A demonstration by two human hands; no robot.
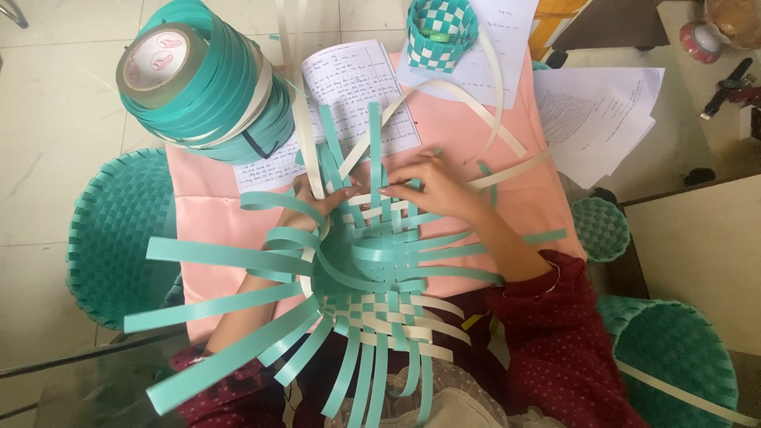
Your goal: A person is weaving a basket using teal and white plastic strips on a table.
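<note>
Strips [372, 238] of the half-woven teal basket look light, springy, slippery; left hand [311, 202] and right hand [432, 186] both pinch them at the far woven edge.

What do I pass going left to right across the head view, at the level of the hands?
Finished teal woven basket → left hand → half-woven basket → right hand → small teal woven basket.
</note>
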